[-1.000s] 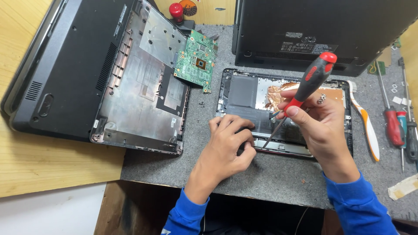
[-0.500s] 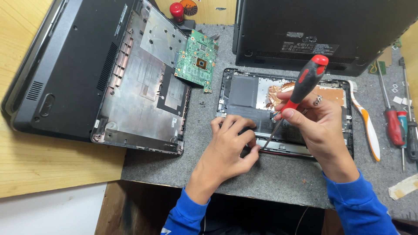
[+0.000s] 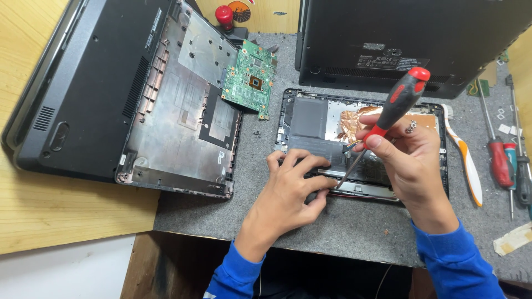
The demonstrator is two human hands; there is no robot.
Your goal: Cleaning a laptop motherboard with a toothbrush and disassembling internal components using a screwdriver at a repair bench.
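Note:
My right hand [image 3: 410,160] grips a red-and-black screwdriver [image 3: 390,111], its shaft slanting down to the near edge of a small opened device [image 3: 310,119] with copper foil inside. My left hand [image 3: 291,185] rests on that device's near left corner, fingers curled next to the screwdriver tip. The tip itself is partly hidden by the fingers. Both sleeves are blue.
A large opened laptop shell [image 3: 183,111] lies at left with a green circuit board [image 3: 250,77] on its edge. A closed black laptop [image 3: 399,39] sits behind. An orange-and-white toothbrush [image 3: 464,158], more screwdrivers [image 3: 501,160] and tape [image 3: 512,239] lie at right on the grey mat [image 3: 266,155].
The screwdriver handle has tilted a little, and my right hand has shifted slightly on it. My left hand stays pressed on the device.

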